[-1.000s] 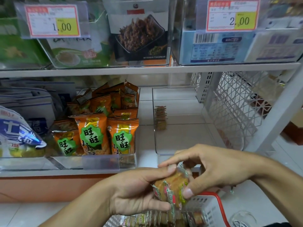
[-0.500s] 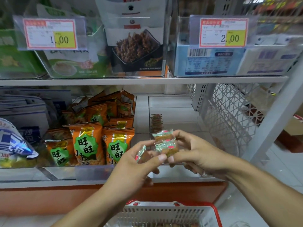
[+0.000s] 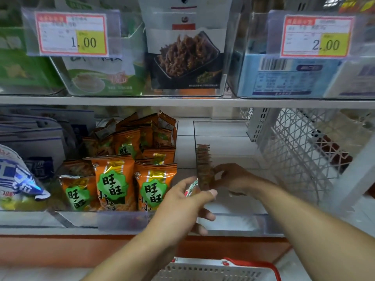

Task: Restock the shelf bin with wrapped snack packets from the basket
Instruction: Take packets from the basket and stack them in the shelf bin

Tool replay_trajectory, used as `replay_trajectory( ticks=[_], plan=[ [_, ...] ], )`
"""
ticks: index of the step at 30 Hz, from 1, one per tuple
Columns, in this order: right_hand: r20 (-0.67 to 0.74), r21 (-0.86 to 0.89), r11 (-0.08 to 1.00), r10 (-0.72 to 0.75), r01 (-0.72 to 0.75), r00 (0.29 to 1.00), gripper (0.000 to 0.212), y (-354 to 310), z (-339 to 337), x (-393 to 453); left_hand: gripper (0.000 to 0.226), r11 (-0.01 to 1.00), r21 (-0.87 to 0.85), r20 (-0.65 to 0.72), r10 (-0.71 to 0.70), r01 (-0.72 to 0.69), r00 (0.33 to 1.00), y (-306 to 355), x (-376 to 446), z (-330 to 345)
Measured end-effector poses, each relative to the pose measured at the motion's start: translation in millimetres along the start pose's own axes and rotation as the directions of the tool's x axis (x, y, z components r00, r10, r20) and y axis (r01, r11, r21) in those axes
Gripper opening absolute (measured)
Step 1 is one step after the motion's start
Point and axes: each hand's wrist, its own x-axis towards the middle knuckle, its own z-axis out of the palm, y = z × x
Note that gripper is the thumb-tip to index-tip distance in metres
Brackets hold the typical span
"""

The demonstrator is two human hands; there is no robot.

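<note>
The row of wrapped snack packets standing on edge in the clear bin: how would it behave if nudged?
The row of packets looks apt to topple, standing on edge along the clear bin wall. The right hand seems to steady it. Packets look small, probably light; glossy wrappers may slide.

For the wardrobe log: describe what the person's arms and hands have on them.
Both forearms are bare as far as the picture shows: no sleeves, no gloves, no watch or wristband in view. The left hand shows no ring on the fingers that can be seen. The right hand is partly hidden behind the clear bin wall, so its fingers cannot be checked for rings.
</note>
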Motion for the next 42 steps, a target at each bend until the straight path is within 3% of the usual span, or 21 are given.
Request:
replay_trajectory(
  ticks=[3,10,15,18,21,25,27,31,34,37,39,42],
  plan=[
    [0.005,-0.044,0.999,0.017,-0.017,1.0,0.042,-3,12,14,0.071,0.999,-0.022,0.011,-0.031,0.031,0.999,-1,3,-3],
    [-0.156,-0.111,0.986,0.106,-0.124,0.982,0.067,-10,26,32,0.071,0.996,-0.063,0.048,-0.057,0.06,0.997,-2,3,-8],
    [-0.202,-0.096,0.991,0.071,-0.092,0.977,0.066,-16,7,17,0.06,0.967,-0.25,-0.038,-0.064,0.053,0.997,1,-8,-7],
    [-0.285,0.154,0.988,0.022,0.024,0.958,0.038,-31,-13,-14,0.061,0.937,-0.342,-0.007,-0.074,0.067,0.997,3,-18,-10],
    [-0.227,0.538,0.836,0.021,0.108,0.974,0.021,-46,-9,-60,0.069,0.959,-0.267,0.067,-0.082,0.097,0.994,-1,-29,-7],
    [-0.09,0.591,0.8,-0.055,0.098,0.994,0.025,-54,25,-110,0.063,0.986,-0.149,0.111,-0.06,0.076,0.992,-6,-36,3],
    [-0.047,0.622,0.778,-0.081,0.093,0.996,0.028,-54,34,-121,0.048,0.993,-0.106,0.084,-0.035,0.043,0.996,-8,-37,7],
    [0.017,0.781,0.622,-0.108,0.054,0.994,0.031,-46,12,-131,0.019,0.991,-0.133,-0.017,-0.034,0.031,0.999,-7,-33,7],
    [0.12,0.664,0.739,-0.258,0.116,0.959,0.028,-38,-10,-138,0.018,0.995,-0.097,0.022,-0.011,0.013,1.0,-5,-32,2],
    [0.132,0.428,0.882,-0.278,0.198,0.952,0.035,-31,-13,-142,0.035,0.994,-0.109,0.124,-0.019,0.032,0.992,-4,-32,1],
    [0.071,0.42,0.884,-0.257,0.205,0.964,0.031,-30,-13,-144,0.045,0.972,-0.208,0.175,-0.072,0.109,0.982,-2,-31,2],
    [-0.015,0.519,0.834,-0.211,0.188,0.977,0.027,-27,-16,-144,0.053,0.849,-0.455,0.236,-0.174,0.267,0.956,1,-27,-2]
  ],
)
